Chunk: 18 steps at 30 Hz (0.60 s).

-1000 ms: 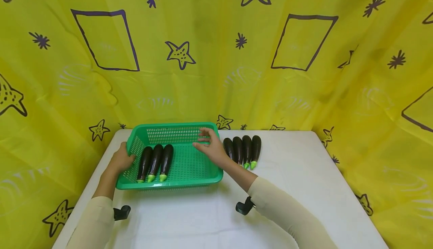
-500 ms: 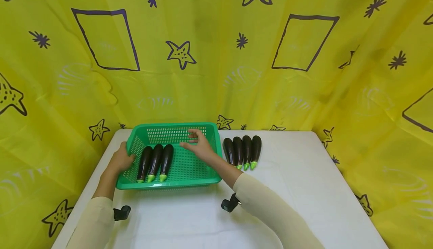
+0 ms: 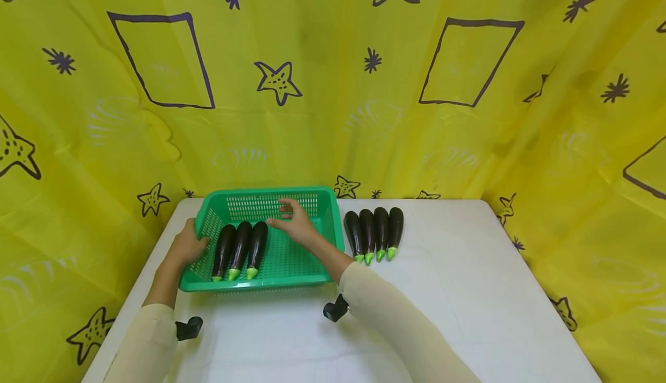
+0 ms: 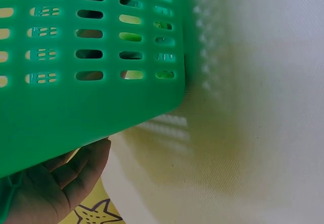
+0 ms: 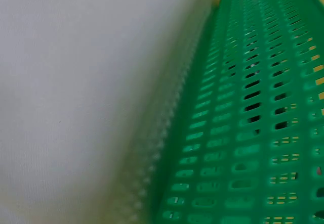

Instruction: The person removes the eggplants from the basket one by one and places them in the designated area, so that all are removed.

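Observation:
A green perforated plastic basket (image 3: 296, 280) sits at the back left of the white table. Three dark eggplants (image 3: 257, 245) lie side by side in its left half, green stem ends toward the front. My left hand (image 3: 188, 245) grips the basket's left rim, thumb on the inner side; in the left wrist view its fingers (image 4: 86, 171) curl under the rim. My right hand (image 3: 296, 225) hovers over the basket, thumb and fingers apart with nothing between them, thumb tip near the rightmost eggplant inside. The right wrist view shows the basket's slotted wall (image 5: 243, 133) but hides that hand.
Just right of the basket, several more eggplants (image 3: 367, 232) lie in a row on the white table (image 3: 458, 290). A yellow curtain (image 3: 322, 134) with drawn stars hangs close behind the table and along both sides. A black camera mount sits on each wrist.
My right hand has moved left across the basket, from its right side toward the eggplants inside. My left hand has kept its grip on the rim, and the eggplants have not moved.

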Each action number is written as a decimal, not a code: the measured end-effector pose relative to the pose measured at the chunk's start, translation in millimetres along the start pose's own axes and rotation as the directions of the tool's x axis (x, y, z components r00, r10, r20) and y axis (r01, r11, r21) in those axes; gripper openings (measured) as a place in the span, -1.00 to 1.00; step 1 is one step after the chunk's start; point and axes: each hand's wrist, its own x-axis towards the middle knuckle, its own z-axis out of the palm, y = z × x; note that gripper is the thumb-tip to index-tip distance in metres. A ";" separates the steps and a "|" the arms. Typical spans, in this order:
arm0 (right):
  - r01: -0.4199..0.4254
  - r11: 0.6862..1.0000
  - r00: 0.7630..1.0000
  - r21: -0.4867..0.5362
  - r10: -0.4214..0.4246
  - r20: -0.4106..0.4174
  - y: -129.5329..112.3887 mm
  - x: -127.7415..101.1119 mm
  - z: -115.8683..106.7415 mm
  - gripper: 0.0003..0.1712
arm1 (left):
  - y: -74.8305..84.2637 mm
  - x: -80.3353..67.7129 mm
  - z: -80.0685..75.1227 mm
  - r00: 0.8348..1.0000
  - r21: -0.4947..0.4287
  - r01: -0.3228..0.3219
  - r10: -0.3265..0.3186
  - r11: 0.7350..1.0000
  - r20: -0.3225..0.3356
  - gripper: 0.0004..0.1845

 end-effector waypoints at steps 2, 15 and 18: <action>0.015 1.000 1.000 -0.021 -0.016 -0.006 4.0 3.2 2.0 -0.26 | -1.3 0.2 -1.1 1.000 -0.007 0.001 -0.001 1.000 0.003 -0.34; 0.054 0.974 0.997 -0.220 -0.042 0.060 14.9 7.8 5.3 -0.30 | -4.8 -2.8 3.5 0.999 -0.077 0.029 -0.030 0.997 -0.010 -0.37; 0.052 0.964 0.997 -0.262 -0.033 0.075 14.7 6.3 6.1 -0.31 | -4.0 -1.8 3.3 1.000 -0.076 0.020 -0.021 0.997 -0.020 -0.37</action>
